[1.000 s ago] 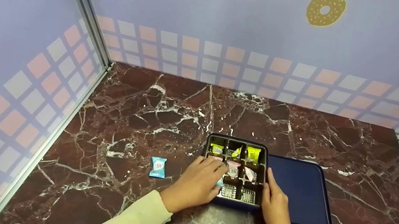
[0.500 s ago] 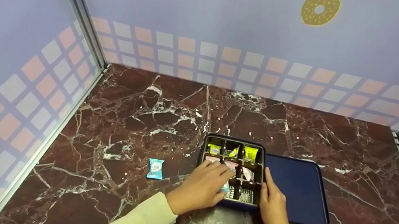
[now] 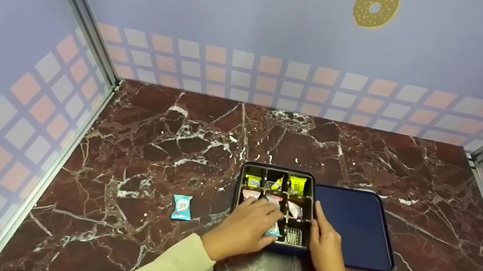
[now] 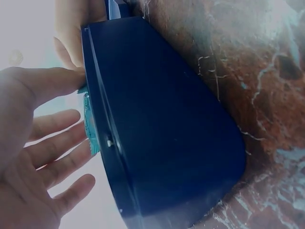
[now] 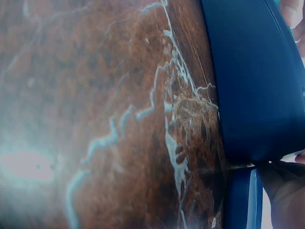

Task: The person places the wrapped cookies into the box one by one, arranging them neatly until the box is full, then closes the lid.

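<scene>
A dark blue box (image 3: 287,248) with a nine-compartment tray stands on the marble surface. My left hand (image 3: 242,227) reaches over its left and front compartments, fingers and thumb around a light-blue wrapped candy (image 3: 274,229) at the front middle compartment. In the left wrist view this candy (image 4: 90,125) shows at the rim by the fingertips. My right hand (image 3: 326,246) rests against the box's right wall with fingers extended. Green candies (image 3: 297,185) lie in the back row, pink ones (image 3: 294,209) in the middle row. The front left compartment is hidden beneath my left hand.
Another light-blue candy (image 3: 182,207) lies left of the box. The dark blue lid (image 3: 353,228) lies flat at its right, partly behind my right hand. Patterned panels (image 3: 260,17) enclose the back and sides. Small white crumbs (image 3: 232,139) dot the surface.
My left hand has shifted right with the blue candy, from the front left compartment to the front middle one. The right hand stays at the box's wall. The whole view has shifted slightly.
</scene>
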`<state>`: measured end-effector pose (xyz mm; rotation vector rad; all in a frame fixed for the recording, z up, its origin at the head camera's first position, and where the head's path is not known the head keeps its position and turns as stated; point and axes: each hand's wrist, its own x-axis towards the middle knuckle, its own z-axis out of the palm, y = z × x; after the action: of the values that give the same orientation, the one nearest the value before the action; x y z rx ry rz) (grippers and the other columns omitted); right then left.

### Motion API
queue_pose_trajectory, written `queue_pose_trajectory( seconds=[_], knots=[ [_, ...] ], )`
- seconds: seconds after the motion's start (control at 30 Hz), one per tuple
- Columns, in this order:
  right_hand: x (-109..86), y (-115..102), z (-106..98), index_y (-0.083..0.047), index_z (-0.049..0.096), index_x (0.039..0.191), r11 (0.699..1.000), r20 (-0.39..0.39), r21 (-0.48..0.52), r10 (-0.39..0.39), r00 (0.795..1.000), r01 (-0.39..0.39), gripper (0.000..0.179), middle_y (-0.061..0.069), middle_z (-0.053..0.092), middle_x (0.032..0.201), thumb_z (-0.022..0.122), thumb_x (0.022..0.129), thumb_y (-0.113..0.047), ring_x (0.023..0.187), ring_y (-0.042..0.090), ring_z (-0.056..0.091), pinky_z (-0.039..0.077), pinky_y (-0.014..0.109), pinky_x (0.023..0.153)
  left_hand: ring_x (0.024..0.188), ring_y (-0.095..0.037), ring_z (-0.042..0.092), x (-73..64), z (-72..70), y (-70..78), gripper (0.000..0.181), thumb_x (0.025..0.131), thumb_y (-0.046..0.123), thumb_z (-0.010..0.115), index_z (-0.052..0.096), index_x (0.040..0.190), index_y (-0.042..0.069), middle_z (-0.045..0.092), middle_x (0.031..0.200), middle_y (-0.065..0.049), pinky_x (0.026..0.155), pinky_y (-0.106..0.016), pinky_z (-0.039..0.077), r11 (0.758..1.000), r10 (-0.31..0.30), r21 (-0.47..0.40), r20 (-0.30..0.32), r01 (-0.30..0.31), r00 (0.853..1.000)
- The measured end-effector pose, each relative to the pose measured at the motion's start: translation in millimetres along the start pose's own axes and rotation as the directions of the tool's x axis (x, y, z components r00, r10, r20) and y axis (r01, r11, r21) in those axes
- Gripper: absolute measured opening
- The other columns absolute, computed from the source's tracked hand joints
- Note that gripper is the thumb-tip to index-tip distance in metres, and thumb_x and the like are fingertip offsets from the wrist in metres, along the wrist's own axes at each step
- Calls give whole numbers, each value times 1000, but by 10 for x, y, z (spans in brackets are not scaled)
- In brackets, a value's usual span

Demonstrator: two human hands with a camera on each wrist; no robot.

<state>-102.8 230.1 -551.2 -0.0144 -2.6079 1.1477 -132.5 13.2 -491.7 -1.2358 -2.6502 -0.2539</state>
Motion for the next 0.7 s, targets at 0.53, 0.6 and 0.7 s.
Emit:
queue_pose_trajectory(
  seconds=[0.53,0.6,0.7],
  knots=[
    [-1,-6,-4,-6,44,144,1000,0,2,14,1000,-14,47,24,54,134,51,97,-4,123,36,55,45,50,102,119,-14,56,51,54,-31,45,84,48,67,62,119,20,64,124,3,100,-38,47,999,16,-52,65,-13,998],
    [0,-6,-2,-6,44,144,1000,-1,1,14,1000,-14,47,24,54,134,51,97,-4,122,36,55,46,50,102,118,-14,56,51,60,-41,45,84,48,67,63,119,20,64,124,3,101,-39,47,998,24,-58,59,-21,998],
    [1,-1,-1,-4,45,143,1000,-8,-5,4,1000,-4,46,25,55,133,51,98,-4,121,38,56,46,51,100,118,-14,57,51,69,-55,45,84,48,67,64,119,20,64,124,4,101,-40,48,997,39,-62,40,-37,998]
  ],
)
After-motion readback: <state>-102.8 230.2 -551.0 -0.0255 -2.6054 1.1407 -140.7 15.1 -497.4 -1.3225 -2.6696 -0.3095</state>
